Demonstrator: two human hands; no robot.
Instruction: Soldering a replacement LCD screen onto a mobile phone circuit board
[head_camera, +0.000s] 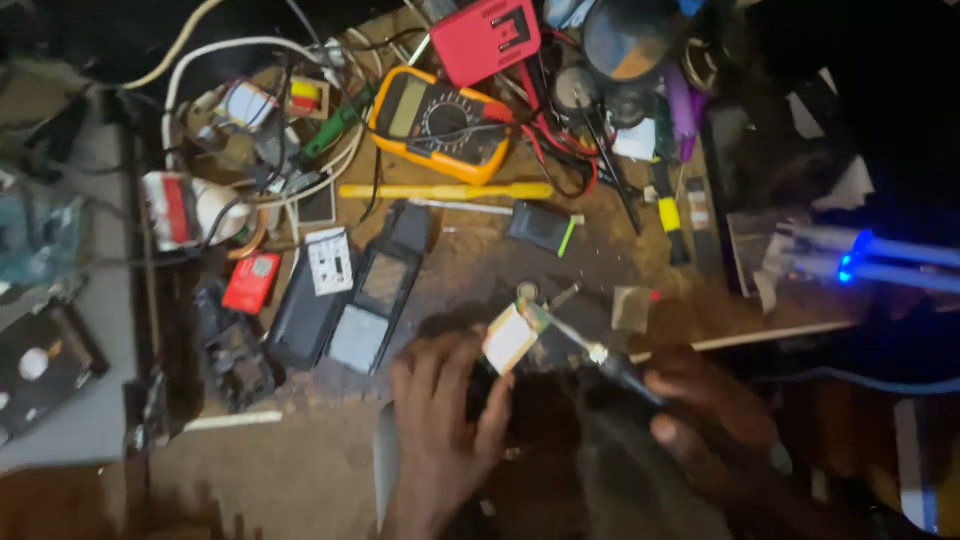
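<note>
Gripping a soldering iron (600, 358), tip up-left, right hand (700, 410); left hand (445, 420) pinches small board (510, 338).

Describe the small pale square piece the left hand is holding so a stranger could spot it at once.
Start at the yellow multimeter at the top of the cluttered workbench and drop straight down to the two hands at the bottom edge. The left hand pinches a small board, touched by the tool in the right hand. It alone is cream-faced and orange-edged.

Dim, blurry, blue glare at right
</note>
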